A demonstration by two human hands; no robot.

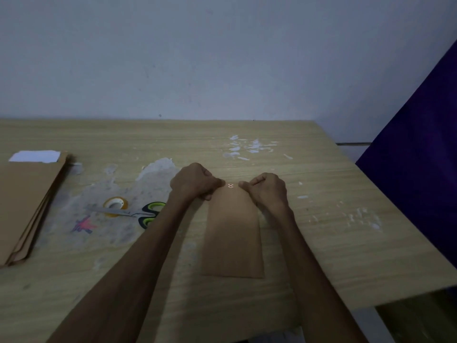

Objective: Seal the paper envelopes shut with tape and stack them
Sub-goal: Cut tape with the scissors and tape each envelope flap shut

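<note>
Brown envelope (232,233) x1 — 2 hands (195,180) (268,189) pinching top edge.

A plain pale grey-blue wall (222,58) at the back, with a few small dark marks. Against it, a light wooden table (333,231) with lines of grain running side to side. White scrape marks (249,146) near the far edge, a big pale worn patch (153,169) on the left part, and a small pink and purple scribble (84,225) there too. On the right, a dark purple cloth (420,157) hanging down past the table corner. Dim light all over, darker low in the right corner under the table
</note>
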